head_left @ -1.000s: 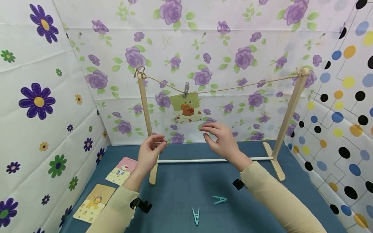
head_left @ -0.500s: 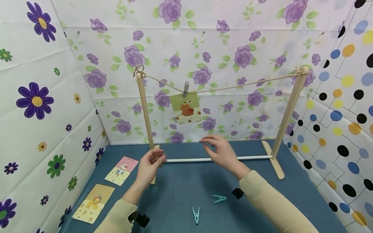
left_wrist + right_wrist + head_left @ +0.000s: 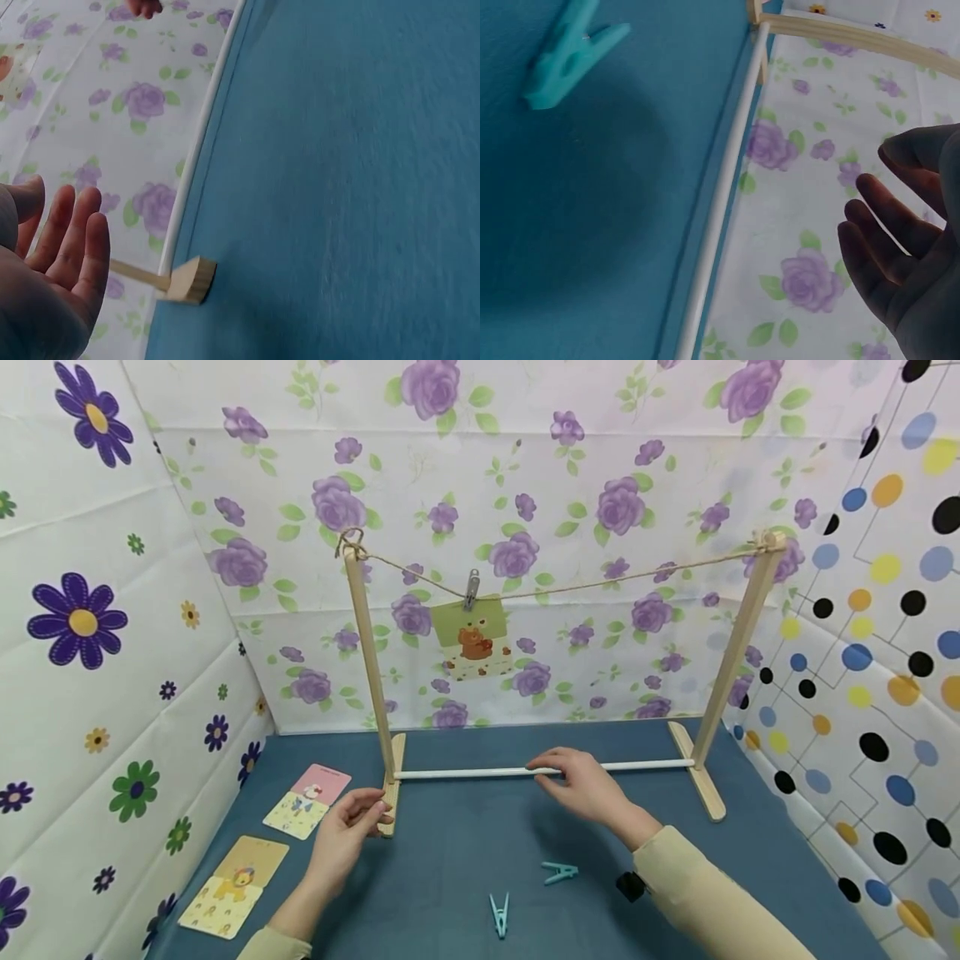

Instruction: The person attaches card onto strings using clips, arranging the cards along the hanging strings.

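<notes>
Bear card: hanging from the twine, slightly tilted.
Grey clip: appears to bear the card alone.
Change: both hands lower than a second ago; card unmoved.
Left hand: empty, fingers loosely bent, near the wooden foot.
Right hand: empty, relaxed, near the white rod.

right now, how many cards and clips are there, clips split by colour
Cards: 3
Teal clips: 2
Grey clip: 1
Total: 6
</notes>
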`<action>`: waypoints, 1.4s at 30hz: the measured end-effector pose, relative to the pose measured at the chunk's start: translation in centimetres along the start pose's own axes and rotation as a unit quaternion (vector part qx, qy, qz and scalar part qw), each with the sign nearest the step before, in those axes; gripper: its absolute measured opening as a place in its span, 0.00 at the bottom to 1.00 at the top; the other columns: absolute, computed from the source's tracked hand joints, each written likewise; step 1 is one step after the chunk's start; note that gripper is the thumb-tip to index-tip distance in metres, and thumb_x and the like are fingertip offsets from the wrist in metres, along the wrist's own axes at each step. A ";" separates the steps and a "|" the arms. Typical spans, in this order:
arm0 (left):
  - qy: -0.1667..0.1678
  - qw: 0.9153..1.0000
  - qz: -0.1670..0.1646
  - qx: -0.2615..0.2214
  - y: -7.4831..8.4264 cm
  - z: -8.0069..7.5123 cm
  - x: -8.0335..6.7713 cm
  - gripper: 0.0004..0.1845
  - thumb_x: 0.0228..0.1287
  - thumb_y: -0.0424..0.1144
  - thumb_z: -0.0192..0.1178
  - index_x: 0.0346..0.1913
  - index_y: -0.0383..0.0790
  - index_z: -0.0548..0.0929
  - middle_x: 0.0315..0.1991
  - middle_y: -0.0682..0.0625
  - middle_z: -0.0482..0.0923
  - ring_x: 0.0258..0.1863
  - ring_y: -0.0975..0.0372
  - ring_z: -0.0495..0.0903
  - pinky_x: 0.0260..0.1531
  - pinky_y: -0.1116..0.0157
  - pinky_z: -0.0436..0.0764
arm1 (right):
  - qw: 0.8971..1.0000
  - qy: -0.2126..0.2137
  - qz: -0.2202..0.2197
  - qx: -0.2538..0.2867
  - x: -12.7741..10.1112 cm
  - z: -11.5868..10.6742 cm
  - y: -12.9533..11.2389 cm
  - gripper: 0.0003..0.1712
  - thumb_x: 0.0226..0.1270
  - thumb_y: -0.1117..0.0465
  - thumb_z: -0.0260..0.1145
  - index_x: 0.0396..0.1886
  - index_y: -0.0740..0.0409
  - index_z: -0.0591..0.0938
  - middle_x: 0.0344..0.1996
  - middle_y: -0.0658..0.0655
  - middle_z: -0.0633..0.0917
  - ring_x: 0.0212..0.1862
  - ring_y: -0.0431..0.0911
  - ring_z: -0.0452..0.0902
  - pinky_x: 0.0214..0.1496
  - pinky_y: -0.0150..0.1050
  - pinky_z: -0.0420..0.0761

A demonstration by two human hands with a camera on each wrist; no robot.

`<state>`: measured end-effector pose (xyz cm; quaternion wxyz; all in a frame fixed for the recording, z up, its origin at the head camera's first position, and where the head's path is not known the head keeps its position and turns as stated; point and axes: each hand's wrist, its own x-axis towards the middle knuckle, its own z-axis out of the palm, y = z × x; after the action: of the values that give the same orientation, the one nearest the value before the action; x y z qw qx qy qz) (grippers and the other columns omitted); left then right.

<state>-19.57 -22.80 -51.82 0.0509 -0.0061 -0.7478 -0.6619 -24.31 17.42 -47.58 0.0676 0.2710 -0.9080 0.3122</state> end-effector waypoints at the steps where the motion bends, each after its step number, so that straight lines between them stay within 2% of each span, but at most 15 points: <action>1: 0.002 1.000 -0.005 0.004 -0.1 -0.3 0.0 0.14 0.80 0.32 0.62 0.62 0.31 0.82 0.48 0.37 0.88 0.43 0.58 0.90 0.43 0.58 0.88 | 1.000 -0.007 0.002 0.001 -0.3 0.1 0.2 0.15 0.80 0.60 0.69 0.62 0.46 0.88 0.58 0.50 0.86 0.53 0.50 0.84 0.45 0.46 0.82; 9: 0.008 0.999 -0.022 0.044 -0.8 -2.0 0.2 0.13 0.81 0.33 0.61 0.62 0.34 0.82 0.51 0.35 0.87 0.44 0.57 0.89 0.44 0.60 0.87 | 0.998 -0.059 0.010 -0.017 -1.8 0.7 1.4 0.16 0.80 0.58 0.69 0.63 0.45 0.88 0.59 0.50 0.87 0.51 0.45 0.84 0.44 0.44 0.81; 16: -0.001 0.997 -0.035 0.066 -1.3 -3.7 0.2 0.15 0.83 0.36 0.60 0.64 0.33 0.81 0.54 0.33 0.85 0.45 0.60 0.89 0.44 0.62 0.87 | 0.989 -0.146 0.004 0.008 -2.7 1.4 2.1 0.18 0.78 0.56 0.71 0.64 0.48 0.87 0.58 0.49 0.87 0.60 0.52 0.84 0.54 0.48 0.84; 21: -0.005 0.996 -0.038 0.085 -1.3 -5.0 0.4 0.17 0.84 0.39 0.60 0.65 0.33 0.80 0.54 0.35 0.85 0.45 0.60 0.89 0.45 0.59 0.87 | 0.982 -0.189 0.001 0.008 -3.2 1.5 2.3 0.21 0.75 0.54 0.74 0.64 0.52 0.87 0.57 0.49 0.88 0.61 0.48 0.83 0.59 0.49 0.84; 26: 0.004 0.992 -0.030 0.122 -1.3 -6.3 0.9 0.19 0.83 0.43 0.60 0.67 0.34 0.79 0.56 0.36 0.85 0.45 0.62 0.88 0.44 0.62 0.87 | 0.980 -0.200 -0.002 0.008 -3.8 1.5 2.3 0.23 0.72 0.54 0.77 0.63 0.52 0.88 0.57 0.48 0.88 0.61 0.48 0.83 0.60 0.51 0.83; 29: 0.018 0.989 -0.035 0.140 -1.4 -7.1 1.1 0.21 0.83 0.45 0.61 0.67 0.34 0.79 0.56 0.35 0.84 0.44 0.64 0.87 0.44 0.65 0.86 | 0.979 -0.205 0.000 0.007 -4.0 1.5 2.1 0.23 0.70 0.54 0.78 0.63 0.52 0.88 0.57 0.47 0.87 0.61 0.48 0.83 0.61 0.51 0.83; 34: 0.044 0.985 -0.041 0.162 -1.6 -8.6 1.5 0.23 0.83 0.44 0.61 0.68 0.32 0.78 0.59 0.34 0.82 0.45 0.62 0.86 0.43 0.67 0.86 | 0.975 -0.223 0.009 -0.004 -4.4 1.6 1.7 0.25 0.67 0.53 0.81 0.62 0.49 0.88 0.57 0.46 0.87 0.62 0.48 0.82 0.61 0.52 0.82; 40: 0.068 0.976 -0.067 0.197 -1.4 -10.3 1.8 0.25 0.83 0.46 0.60 0.71 0.32 0.75 0.62 0.35 0.79 0.48 0.63 0.83 0.43 0.68 0.85 | 0.973 -0.228 0.015 -0.018 -5.0 1.7 1.2 0.26 0.64 0.52 0.83 0.61 0.47 0.89 0.57 0.47 0.87 0.61 0.49 0.82 0.60 0.53 0.83; 42: 0.076 0.973 -0.079 0.205 -1.5 -11.0 2.2 0.26 0.83 0.48 0.60 0.72 0.33 0.74 0.64 0.35 0.78 0.50 0.61 0.81 0.43 0.68 0.84 | 0.974 -0.225 0.014 -0.020 -5.1 1.7 1.0 0.27 0.63 0.53 0.83 0.61 0.48 0.89 0.56 0.47 0.87 0.60 0.49 0.83 0.59 0.53 0.83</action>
<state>-21.10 -33.98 -51.80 0.0557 0.1137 -0.8595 -0.4952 -20.52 19.35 -50.99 -0.1373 0.3202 -0.9096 0.2263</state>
